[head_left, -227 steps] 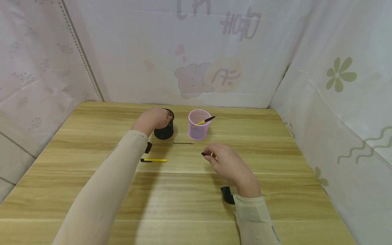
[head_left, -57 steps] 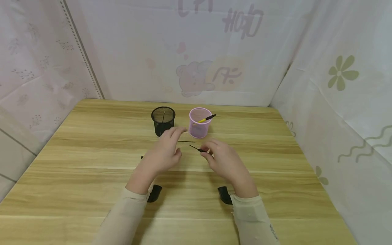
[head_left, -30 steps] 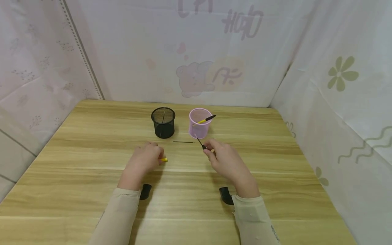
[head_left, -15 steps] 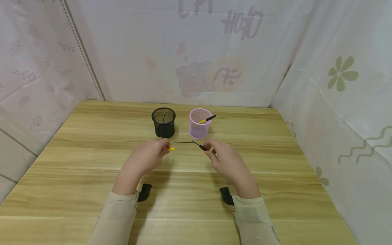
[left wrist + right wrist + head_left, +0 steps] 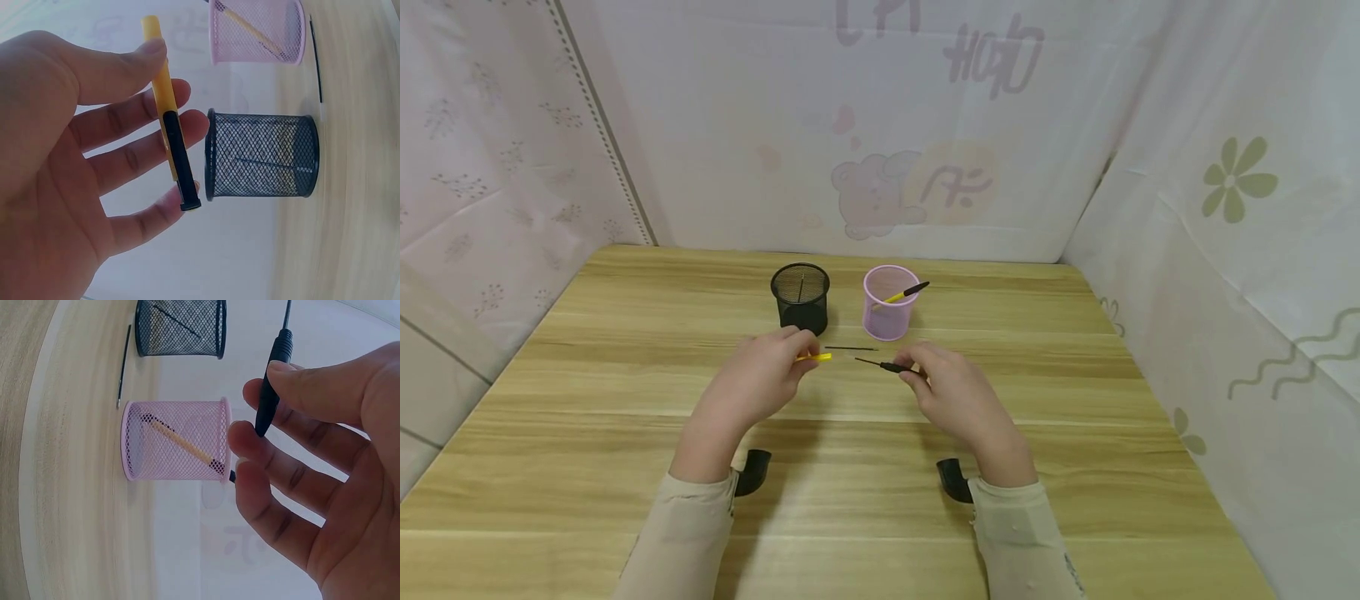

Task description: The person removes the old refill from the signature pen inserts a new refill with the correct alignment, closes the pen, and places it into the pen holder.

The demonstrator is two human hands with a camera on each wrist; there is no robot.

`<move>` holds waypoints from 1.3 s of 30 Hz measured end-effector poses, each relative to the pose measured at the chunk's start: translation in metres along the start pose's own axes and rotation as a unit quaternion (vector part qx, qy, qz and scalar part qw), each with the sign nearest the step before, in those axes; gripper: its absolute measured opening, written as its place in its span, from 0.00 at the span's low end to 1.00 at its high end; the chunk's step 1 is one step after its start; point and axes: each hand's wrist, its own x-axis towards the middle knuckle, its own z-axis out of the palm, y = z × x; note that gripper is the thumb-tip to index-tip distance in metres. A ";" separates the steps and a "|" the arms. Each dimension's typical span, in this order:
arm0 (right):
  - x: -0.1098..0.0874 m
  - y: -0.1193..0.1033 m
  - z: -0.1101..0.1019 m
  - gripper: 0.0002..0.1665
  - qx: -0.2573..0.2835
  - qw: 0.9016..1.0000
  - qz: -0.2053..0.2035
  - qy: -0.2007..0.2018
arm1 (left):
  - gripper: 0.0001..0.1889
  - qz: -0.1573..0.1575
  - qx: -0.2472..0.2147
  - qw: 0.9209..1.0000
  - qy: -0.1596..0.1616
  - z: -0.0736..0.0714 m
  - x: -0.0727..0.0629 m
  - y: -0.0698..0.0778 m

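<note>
Left hand (image 5: 752,379) pinches yellow pen barrel (image 5: 164,92); right hand (image 5: 958,392) pinches black pen tip piece (image 5: 267,405), its thin rod pointing at the barrel, apart. Dark refill (image 5: 848,348) on tabletop (image 5: 865,500), before black mesh cup (image 5: 803,318) and pink mesh cup (image 5: 886,323).

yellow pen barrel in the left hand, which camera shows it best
The left wrist view: the yellow pen barrel shows large and nearly end to end, with its black clip. The head view shows just a short yellow piece by the left hand; the right wrist view does not show it.
</note>
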 end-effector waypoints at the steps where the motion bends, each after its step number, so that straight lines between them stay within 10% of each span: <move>1: 0.000 0.000 0.000 0.07 -0.001 1.000 -0.001 0.001 | 0.04 0.002 0.004 1.000 0.002 0.000 0.000 0.001; 39: 0.000 -0.009 0.002 0.14 -0.008 0.997 -0.070 0.003 | 0.05 0.023 0.027 0.999 -0.022 0.014 0.003 0.017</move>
